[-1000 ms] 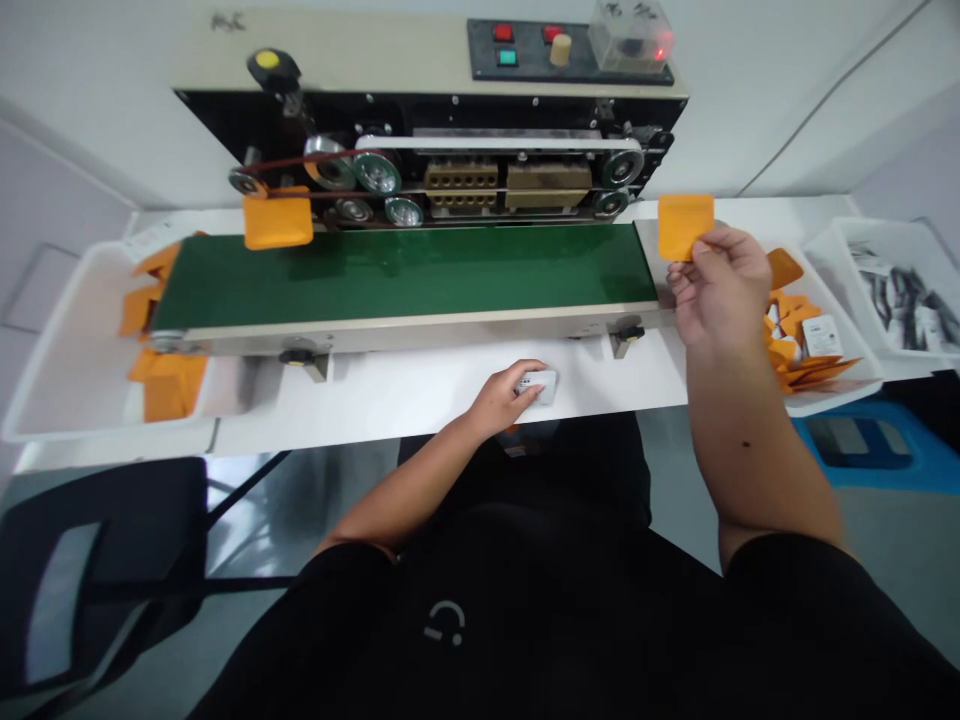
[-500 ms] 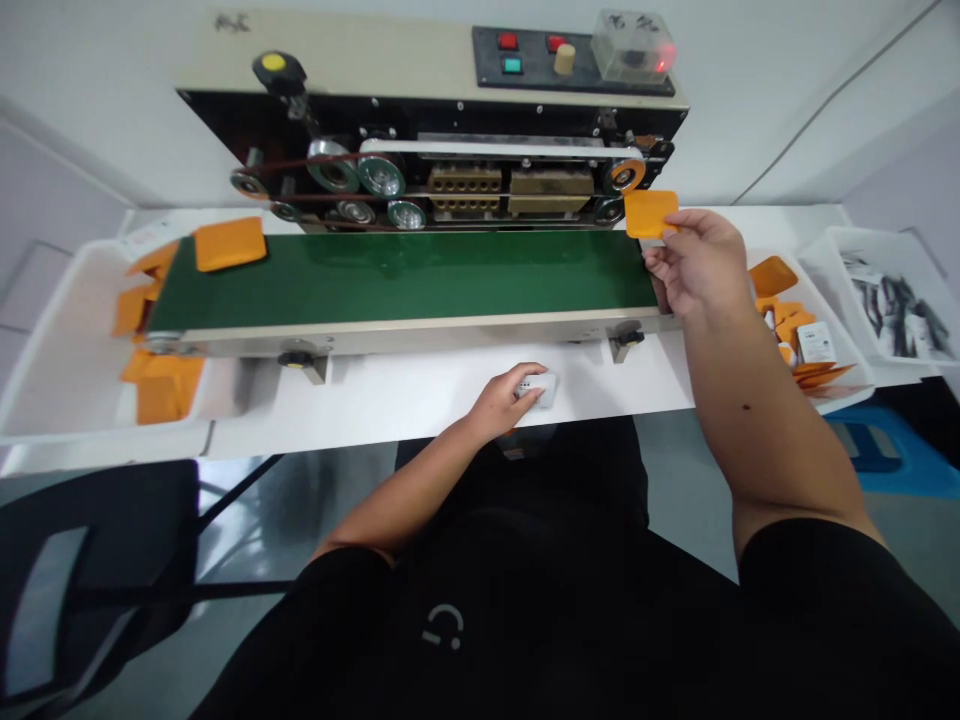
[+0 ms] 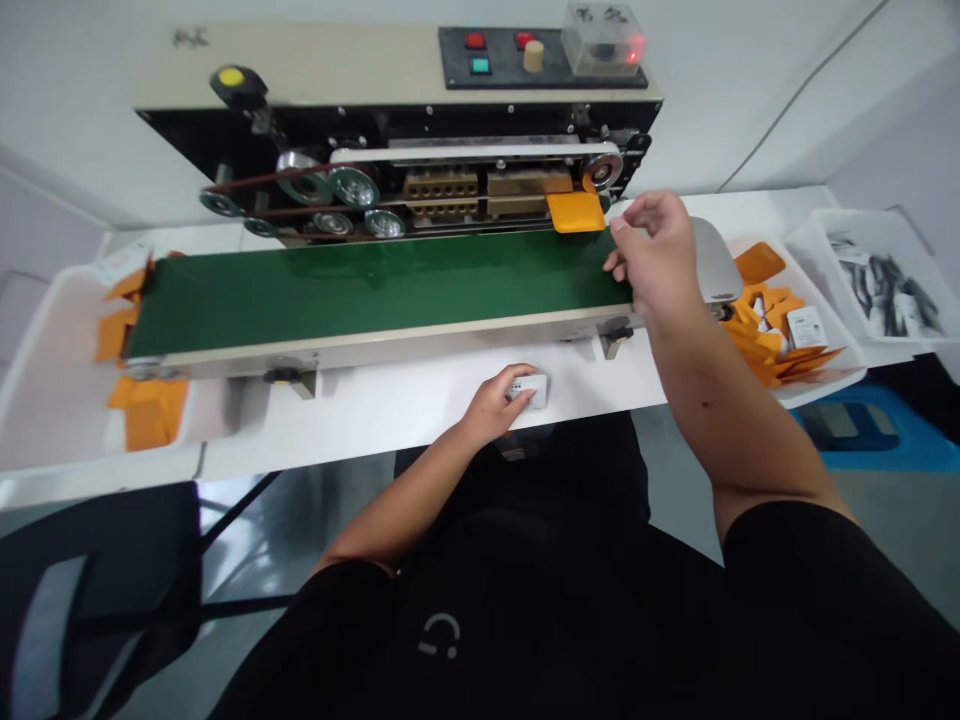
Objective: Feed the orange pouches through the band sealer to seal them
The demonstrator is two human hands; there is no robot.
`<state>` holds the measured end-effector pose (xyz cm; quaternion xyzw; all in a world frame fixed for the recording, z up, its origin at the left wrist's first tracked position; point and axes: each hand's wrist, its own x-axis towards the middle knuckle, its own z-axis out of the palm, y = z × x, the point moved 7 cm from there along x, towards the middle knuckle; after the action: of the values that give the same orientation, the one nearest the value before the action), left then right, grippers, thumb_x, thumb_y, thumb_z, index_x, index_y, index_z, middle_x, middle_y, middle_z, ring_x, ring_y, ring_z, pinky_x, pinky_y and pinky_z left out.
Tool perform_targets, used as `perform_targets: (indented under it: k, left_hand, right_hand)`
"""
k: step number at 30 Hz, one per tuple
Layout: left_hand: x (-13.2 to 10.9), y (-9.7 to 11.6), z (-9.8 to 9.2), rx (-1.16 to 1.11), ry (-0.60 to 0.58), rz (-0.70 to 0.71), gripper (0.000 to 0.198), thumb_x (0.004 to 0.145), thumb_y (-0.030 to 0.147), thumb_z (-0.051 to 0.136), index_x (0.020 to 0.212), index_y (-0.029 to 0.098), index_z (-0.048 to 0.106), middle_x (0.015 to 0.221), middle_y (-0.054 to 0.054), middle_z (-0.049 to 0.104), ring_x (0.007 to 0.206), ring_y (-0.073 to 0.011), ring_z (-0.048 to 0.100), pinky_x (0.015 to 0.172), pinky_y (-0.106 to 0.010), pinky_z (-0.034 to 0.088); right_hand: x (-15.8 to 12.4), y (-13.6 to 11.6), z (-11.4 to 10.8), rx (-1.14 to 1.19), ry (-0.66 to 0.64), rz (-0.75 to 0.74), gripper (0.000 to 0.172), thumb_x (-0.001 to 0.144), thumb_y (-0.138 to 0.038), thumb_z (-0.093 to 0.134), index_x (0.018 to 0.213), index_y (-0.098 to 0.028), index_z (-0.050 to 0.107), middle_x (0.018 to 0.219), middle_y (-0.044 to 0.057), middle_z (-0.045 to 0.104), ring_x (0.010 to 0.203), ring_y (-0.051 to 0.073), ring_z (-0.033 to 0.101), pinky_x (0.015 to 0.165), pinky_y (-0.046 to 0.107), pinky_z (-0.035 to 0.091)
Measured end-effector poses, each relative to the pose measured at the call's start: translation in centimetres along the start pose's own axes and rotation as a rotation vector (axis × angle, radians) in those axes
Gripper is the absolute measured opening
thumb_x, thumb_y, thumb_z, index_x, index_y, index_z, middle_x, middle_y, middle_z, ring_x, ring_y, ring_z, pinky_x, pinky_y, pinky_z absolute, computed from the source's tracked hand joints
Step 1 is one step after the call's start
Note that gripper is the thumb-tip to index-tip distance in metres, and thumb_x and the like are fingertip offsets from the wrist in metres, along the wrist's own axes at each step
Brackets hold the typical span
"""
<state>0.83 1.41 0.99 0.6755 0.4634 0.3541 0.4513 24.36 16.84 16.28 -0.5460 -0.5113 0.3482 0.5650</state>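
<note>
A flat orange pouch [image 3: 576, 212] has its upper edge in the sealing machine [image 3: 405, 100], at the right end of the rollers, above the green conveyor belt [image 3: 375, 285]. Just right of the pouch is my right hand [image 3: 660, 250], its fingers loosely curled and apart, with nothing visible in them. My left hand [image 3: 495, 405] rests on the white table near its front edge. Its thumb and fingers are closed round a small stack of white cards [image 3: 531, 391], partly hidden by the fingers.
At the left, a white bin [image 3: 60, 370] holds several orange pouches [image 3: 154, 410]. To the right stand a bin of orange pouches [image 3: 757, 330] and white cards, and another bin [image 3: 817, 235] with dark packed items. A black chair [image 3: 97, 580] is at the lower left.
My right hand has moved left and let go of the orange pouch, which is now in the machine's rollers. The pouch at the belt's left end is gone from the belt. The view has shifted slightly.
</note>
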Motion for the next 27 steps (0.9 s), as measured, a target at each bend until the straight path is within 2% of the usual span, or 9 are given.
perform_targets:
  k: [2,5,8,11,14,18,22,27]
  left_hand:
    - [0.0,0.0,-0.1,-0.027,0.014,0.000,0.038,0.099,0.045,0.065,0.131,0.024,0.063,0.126,-0.008,0.072,0.073,-0.0129,0.063,0.069,-0.026,0.052]
    - [-0.1,-0.2,-0.1,-0.071,0.031,-0.005,0.037,0.101,0.046,0.061,0.130,0.023,0.059,0.115,-0.007,0.071,0.068,-0.0129,0.060,0.067,-0.027,0.051]
    - [-0.1,-0.7,0.0,-0.103,0.049,-0.009,0.030,0.104,0.042,0.057,0.126,0.022,0.056,0.102,-0.004,0.068,0.065,-0.0128,0.056,0.065,-0.028,0.049]
    - [0.0,-1.1,0.0,-0.157,0.082,-0.008,0.029,0.105,0.041,0.055,0.125,0.021,0.053,0.107,-0.006,0.066,0.070,-0.0133,0.059,0.067,-0.028,0.051]
    - [0.2,-1.0,0.2,-0.170,0.092,0.004,0.039,0.101,0.044,0.062,0.132,0.021,0.053,0.117,-0.009,0.066,0.079,-0.0150,0.063,0.071,-0.028,0.053]
    - [0.4,-0.9,-0.1,-0.141,0.138,0.034,0.047,0.096,0.047,0.069,0.133,0.020,0.057,0.126,-0.012,0.065,0.104,-0.0219,0.067,0.086,-0.031,0.055]
    - [0.2,-1.5,-0.2,-0.153,0.167,0.019,0.043,0.095,0.048,0.072,0.127,0.021,0.061,0.121,-0.009,0.066,0.097,-0.0203,0.066,0.083,-0.031,0.055]
    - [0.2,-1.9,0.2,-0.267,0.166,0.042,0.051,0.092,0.047,0.077,0.132,0.023,0.058,0.119,-0.008,0.065,0.089,-0.0166,0.066,0.075,-0.027,0.054]
  right_hand:
    - [-3.7,-0.7,-0.7,0.032,0.051,-0.094,0.022,0.096,-0.028,0.071,0.107,-0.019,0.054,0.114,0.003,0.066,0.055,0.001,0.053,0.047,0.017,0.035]
    - [-10.5,0.4,-0.6,0.039,-0.010,-0.139,0.017,0.096,-0.034,0.071,0.106,-0.024,0.061,0.112,0.003,0.067,0.061,0.007,0.059,0.051,0.024,0.044]
    - [-16.2,4.1,0.3,-0.032,-0.144,-0.056,0.011,0.098,-0.035,0.069,0.105,-0.028,0.066,0.108,0.003,0.067,0.067,0.012,0.060,0.058,0.030,0.047]
    - [-19.5,8.5,1.1,-0.083,-0.255,0.078,0.017,0.096,-0.037,0.069,0.111,-0.029,0.065,0.112,0.004,0.067,0.071,0.014,0.060,0.061,0.032,0.048]
    - [-20.8,11.2,1.7,-0.113,-0.354,0.167,0.029,0.093,-0.038,0.072,0.119,-0.028,0.066,0.112,0.004,0.069,0.075,0.014,0.060,0.065,0.030,0.050]
    - [-21.5,12.3,2.7,-0.171,-0.493,0.219,0.034,0.092,-0.042,0.072,0.122,-0.026,0.070,0.100,0.003,0.072,0.076,0.014,0.061,0.070,0.028,0.051]
    - [-21.4,11.9,3.1,-0.285,-0.588,0.210,0.021,0.093,-0.043,0.070,0.102,-0.024,0.075,0.080,0.001,0.069,0.066,0.014,0.058,0.065,0.028,0.046]
    - [-19.9,10.5,2.3,-0.361,-0.605,0.123,0.017,0.095,-0.043,0.068,0.092,-0.026,0.073,0.078,-0.002,0.069,0.068,0.017,0.060,0.065,0.031,0.046]
